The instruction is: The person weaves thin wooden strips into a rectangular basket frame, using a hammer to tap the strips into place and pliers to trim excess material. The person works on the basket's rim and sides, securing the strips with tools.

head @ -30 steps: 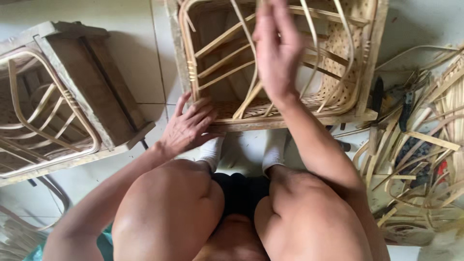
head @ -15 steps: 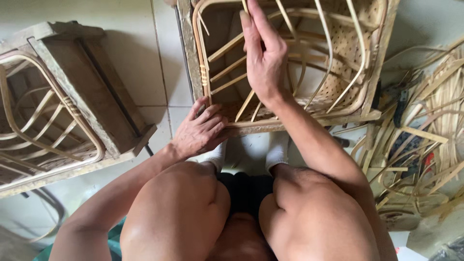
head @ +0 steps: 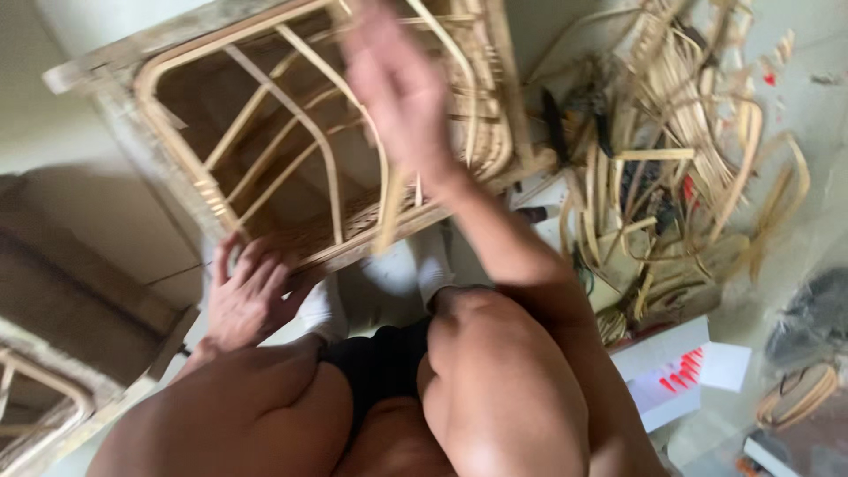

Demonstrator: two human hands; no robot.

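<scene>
Head view: two open hands, left (head: 247, 296) and right (head: 397, 88), touch one rattan frame (head: 265, 141).

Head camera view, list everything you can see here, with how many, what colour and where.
rattan frame: one, tan, upper centre, tilted on the floor
second frame: one, tan and brown, lower left, partly cut off
loose rattan strips: a pile, too many to count, tan, right
white box with red marks: one, lower right
tiled floor: pale, left
socks: two, white, under the frame's near edge
knees: two, bare, bottom centre
left hand: open, on the frame's near corner
right hand: blurred, over the frame's bars
</scene>
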